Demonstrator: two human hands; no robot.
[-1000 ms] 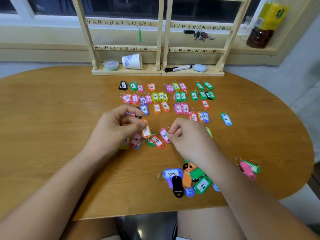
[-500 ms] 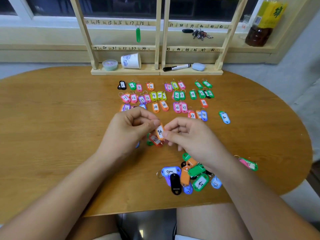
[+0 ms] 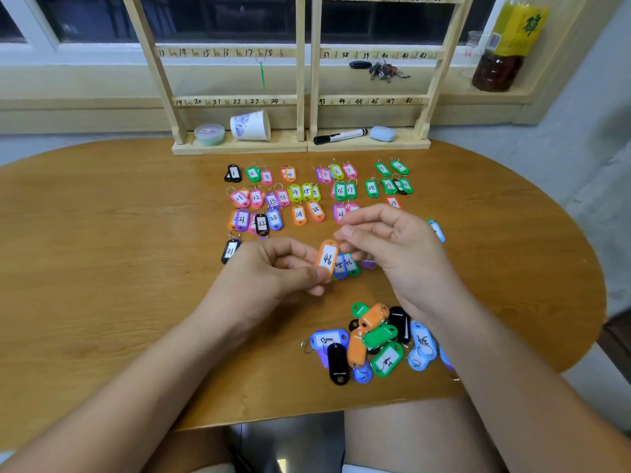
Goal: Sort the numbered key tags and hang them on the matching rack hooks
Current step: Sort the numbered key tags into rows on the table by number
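Observation:
An orange key tag marked 46 is upright above the table, pinched at its lower end by my left hand. My right hand pinches at the tag's top end, where its ring is; the ring itself is blurred. Sorted tags lie in numbered rows on the wooden table. A blue and a green tag lie just behind the held one. Unsorted tags sit in a pile near my right wrist. The wooden rack with numbered hooks stands at the back; a green tag hangs near 18.
On the rack's base are a small lidded tub, a tipped paper cup, a black marker and a blue eraser. A bunch of keys hangs by 40. A bottle stands on the sill at right.
My right hand left the tags on the table and came up to the top of the orange tag in my left hand. Both hands now hold it a little higher.

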